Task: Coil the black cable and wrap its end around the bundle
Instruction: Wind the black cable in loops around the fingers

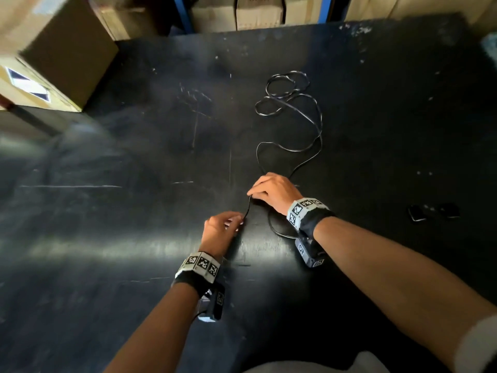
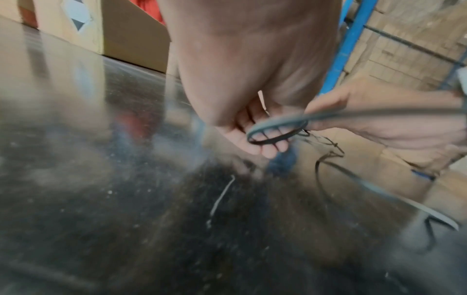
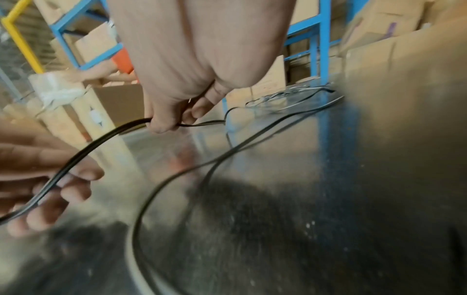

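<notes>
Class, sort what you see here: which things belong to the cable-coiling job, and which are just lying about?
Belongs to the job:
black cable
left hand, holding a short loop of it
right hand, gripping the cable

Just lying about:
cardboard box
two small dark objects
boxes on blue shelving

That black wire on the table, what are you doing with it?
A person is gathering up the black cable on a dark table. The left hand pinches one part of it, and the right hand grips it a little farther along, with a short stretch running between them. Most of the cable lies loose in curls across the table beyond the hands, so the coiling has barely begun.
</notes>
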